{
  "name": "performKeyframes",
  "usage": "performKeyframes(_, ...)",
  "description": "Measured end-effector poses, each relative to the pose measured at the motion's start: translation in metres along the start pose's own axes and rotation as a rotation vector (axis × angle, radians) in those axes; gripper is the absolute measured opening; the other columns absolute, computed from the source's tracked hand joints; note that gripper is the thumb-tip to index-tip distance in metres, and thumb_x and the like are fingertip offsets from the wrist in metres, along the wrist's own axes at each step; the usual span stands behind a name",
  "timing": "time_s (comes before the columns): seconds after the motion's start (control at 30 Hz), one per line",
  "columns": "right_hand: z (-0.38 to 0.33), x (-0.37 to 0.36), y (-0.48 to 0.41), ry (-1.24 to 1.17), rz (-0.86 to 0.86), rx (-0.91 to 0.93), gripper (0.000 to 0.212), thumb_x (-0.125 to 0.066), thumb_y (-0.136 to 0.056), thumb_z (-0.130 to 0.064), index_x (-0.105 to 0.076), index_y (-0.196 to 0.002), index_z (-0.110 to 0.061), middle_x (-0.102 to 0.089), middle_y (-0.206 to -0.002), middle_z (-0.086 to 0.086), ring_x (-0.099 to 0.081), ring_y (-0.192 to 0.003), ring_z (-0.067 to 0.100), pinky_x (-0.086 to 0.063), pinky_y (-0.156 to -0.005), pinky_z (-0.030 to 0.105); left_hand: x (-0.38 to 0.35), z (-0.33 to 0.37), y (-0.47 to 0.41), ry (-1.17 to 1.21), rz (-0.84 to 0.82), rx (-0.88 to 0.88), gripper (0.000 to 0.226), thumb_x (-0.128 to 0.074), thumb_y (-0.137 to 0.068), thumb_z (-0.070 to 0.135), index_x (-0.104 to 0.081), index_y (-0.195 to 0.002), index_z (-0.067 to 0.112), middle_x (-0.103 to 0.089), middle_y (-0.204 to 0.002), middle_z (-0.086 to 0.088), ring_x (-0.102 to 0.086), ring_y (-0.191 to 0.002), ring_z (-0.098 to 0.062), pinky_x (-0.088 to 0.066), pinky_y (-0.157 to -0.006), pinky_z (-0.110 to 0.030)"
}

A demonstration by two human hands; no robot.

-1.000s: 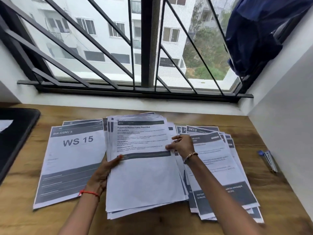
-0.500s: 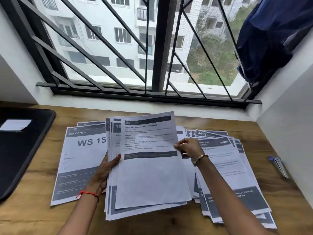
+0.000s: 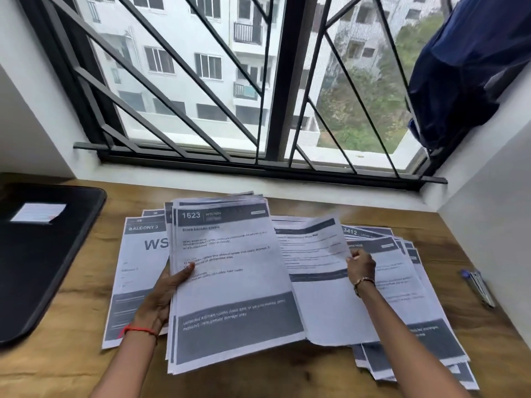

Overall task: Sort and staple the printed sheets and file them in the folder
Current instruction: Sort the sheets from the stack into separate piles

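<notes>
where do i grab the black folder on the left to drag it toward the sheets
Take the black folder by its right long edge, coming in from the right. It lies flat on the table, so slide fingers under that edge, thumb on top. A bare strip of wood separates that edge from the WS sheets; its left side runs out of view.

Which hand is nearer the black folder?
Left. The left hand grips the paper stack, right of the black folder; the right hand pinches a sheet farther right.
</notes>
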State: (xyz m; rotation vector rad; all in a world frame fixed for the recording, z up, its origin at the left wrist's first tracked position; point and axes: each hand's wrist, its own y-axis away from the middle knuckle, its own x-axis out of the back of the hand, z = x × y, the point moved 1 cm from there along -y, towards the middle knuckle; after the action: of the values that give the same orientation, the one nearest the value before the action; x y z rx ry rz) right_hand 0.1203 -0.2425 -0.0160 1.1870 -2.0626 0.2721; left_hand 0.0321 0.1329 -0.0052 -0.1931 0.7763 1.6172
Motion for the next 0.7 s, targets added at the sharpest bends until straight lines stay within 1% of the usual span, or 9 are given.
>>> performKeyframes(0.1,-0.005,-0.009,0.009,0.029,-0.007,-0.021,0.009,-0.053,-0.086,0.006,-0.058,-0.094,0.008,-0.061,-0.101,0.025,-0.057,-0.103,0.04,-0.039,-0.075,0.032,0.007,0.005,0.002,-0.001,0.011,-0.005,0.028,-0.038,-0.096,0.0,-0.057,-0.111,0.015,-0.073,-0.094,-0.009,-0.071,-0.077,-0.026,-0.059,-0.059,-0.039)
performKeyframes(0.17,-0.015,-0.016,0.019,0.131,0.033,0.011,0.026,-0.058,-0.087,-0.004,-0.052,-0.109,0.008,-0.051,-0.118,0.028,-0.047,-0.114,0.042,-0.041,-0.087,0.041,0.01,0.008,0.001,0.0,0.016,-0.005,0.028,-0.04,-0.095,0.0,-0.056,-0.113,0.014,-0.073,-0.096,-0.01,-0.071,-0.078,-0.027,-0.059,-0.06,-0.039)
performKeyframes(0.23,-0.035,-0.024,0.032,0.179,0.049,0.164,0.04,-0.064,-0.085,-0.014,-0.05,-0.117,0.006,-0.046,-0.124,0.026,-0.041,-0.118,0.039,-0.037,-0.092,0.041,0.013,0.01,0.001,-0.001,0.013,-0.004,0.029,-0.041,-0.095,0.0,-0.055,-0.116,0.014,-0.072,-0.098,-0.01,-0.071,-0.08,-0.027,-0.059,-0.061,-0.039)
performKeyframes(0.27,-0.046,-0.03,0.039,0.122,0.021,0.256,0.04,-0.066,-0.084,-0.017,-0.053,-0.114,0.006,-0.051,-0.118,0.025,-0.047,-0.113,0.037,-0.038,-0.088,0.036,0.014,0.012,0.001,-0.004,0.015,-0.002,0.03,-0.041,-0.094,0.0,-0.055,-0.117,0.014,-0.072,-0.099,-0.01,-0.071,-0.08,-0.027,-0.059,-0.061,-0.039)
performKeyframes(0.33,-0.071,-0.038,0.059,-0.093,-0.172,0.312,0.036,-0.07,-0.082,-0.021,-0.062,-0.1,0.009,-0.063,-0.092,0.019,-0.061,-0.081,0.026,-0.045,-0.066,0.026,0.015,0.013,0.0,-0.003,0.017,0.004,0.032,-0.041,-0.094,-0.001,-0.054,-0.12,0.013,-0.071,-0.102,-0.012,-0.071,-0.082,-0.028,-0.059,-0.061,-0.039)
performKeyframes(0.43,-0.102,-0.053,0.087,-0.344,-0.483,0.216,0.032,-0.078,-0.073,-0.021,-0.064,-0.088,0.004,-0.059,-0.064,0.01,-0.054,-0.045,0.011,-0.047,-0.043,0.022,0.019,0.016,-0.001,0.008,0.006,0.014,0.036,-0.041,-0.094,-0.001,-0.052,-0.125,0.012,-0.067,-0.111,-0.016,-0.07,-0.088,-0.031,-0.059,-0.064,-0.042)
performKeyframes(0.5,-0.11,-0.063,0.094,-0.31,-0.484,0.225,0.035,-0.086,-0.061,-0.014,-0.063,-0.086,-0.004,-0.057,-0.061,0.006,-0.05,-0.043,0.008,-0.044,-0.042,0.02,0.021,0.019,0.0,0.012,-0.002,0.019,0.034,-0.041,-0.094,-0.001,-0.053,-0.124,0.012,-0.068,-0.11,-0.016,-0.07,-0.088,-0.032,-0.059,-0.064,-0.042)
performKeyframes(0.57,-0.112,-0.071,0.096,-0.307,-0.468,0.181,0.04,-0.089,-0.052,-0.005,-0.062,-0.082,-0.007,-0.058,-0.065,0.005,-0.053,-0.054,0.012,-0.043,-0.048,0.022,0.023,0.023,0.001,0.015,-0.013,0.02,0.033,-0.041,-0.095,-0.001,-0.053,-0.123,0.012,-0.069,-0.108,-0.016,-0.07,-0.087,-0.032,-0.059,-0.064,-0.042)
performKeyframes(0.7,-0.107,-0.075,0.093,-0.339,-0.453,0.175,0.03,-0.083,-0.054,0.007,-0.062,-0.061,-0.014,-0.064,-0.073,0.01,-0.057,-0.066,0.017,-0.048,-0.059,0.025,0.028,0.027,-0.002,0.007,-0.007,0.024,0.036,-0.042,-0.094,0.001,-0.051,-0.127,0.011,-0.068,-0.111,-0.016,-0.069,-0.091,-0.032,-0.059,-0.065,-0.041)
